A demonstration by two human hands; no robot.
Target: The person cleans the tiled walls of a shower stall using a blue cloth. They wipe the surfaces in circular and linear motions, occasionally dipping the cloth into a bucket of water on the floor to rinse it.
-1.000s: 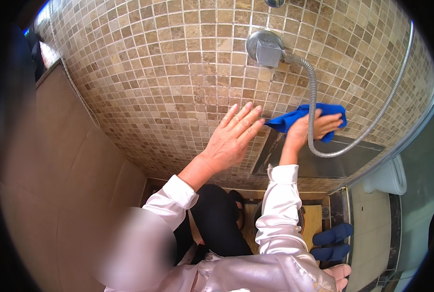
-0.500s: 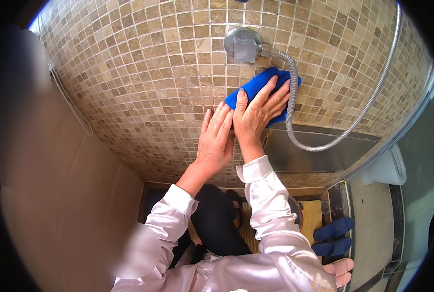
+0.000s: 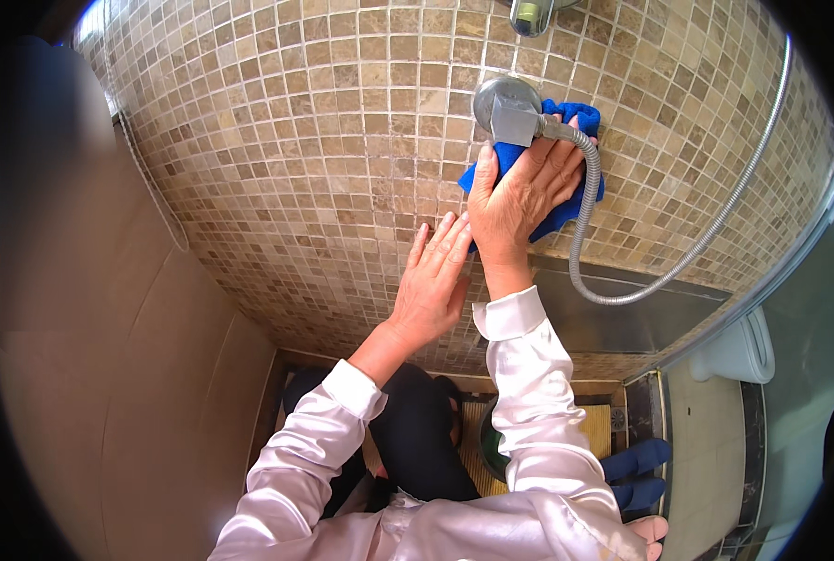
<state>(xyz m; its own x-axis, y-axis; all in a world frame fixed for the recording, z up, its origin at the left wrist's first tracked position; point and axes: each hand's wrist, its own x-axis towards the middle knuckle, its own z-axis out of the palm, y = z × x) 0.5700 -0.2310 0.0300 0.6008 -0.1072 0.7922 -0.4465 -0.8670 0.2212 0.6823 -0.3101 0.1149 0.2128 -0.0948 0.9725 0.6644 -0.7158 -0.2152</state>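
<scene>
A blue cloth [image 3: 555, 222] lies against the mosaic-tiled wall [image 3: 342, 122], just under and beside a chrome shower outlet [image 3: 512, 120]. My right hand [image 3: 518, 201] presses it to the tiles, fingers stretched up over it, their tips partly behind the metal hose [image 3: 580, 245] where it leaves the outlet. Lower and to the left, my left hand [image 3: 431, 285] rests with its fingers extended, nothing visible in it. Its fingertips come close to the right wrist and the cloth's lower left edge; whether they touch the cloth I cannot tell.
Above the outlet is another chrome fitting [image 3: 531, 17]. The hose loops down and up along the right. A dark panel [image 3: 613, 304] is set low in the wall. Below are a round dark container [image 3: 493, 449], blue slippers [image 3: 639, 458], pink slippers [image 3: 649, 531] and a white toilet [image 3: 739, 346].
My right hand has slid the cloth up and slightly right, to behind the outlet's lower side. My left hand appears a little farther right and lower. The view has shifted, showing the upper fitting.
</scene>
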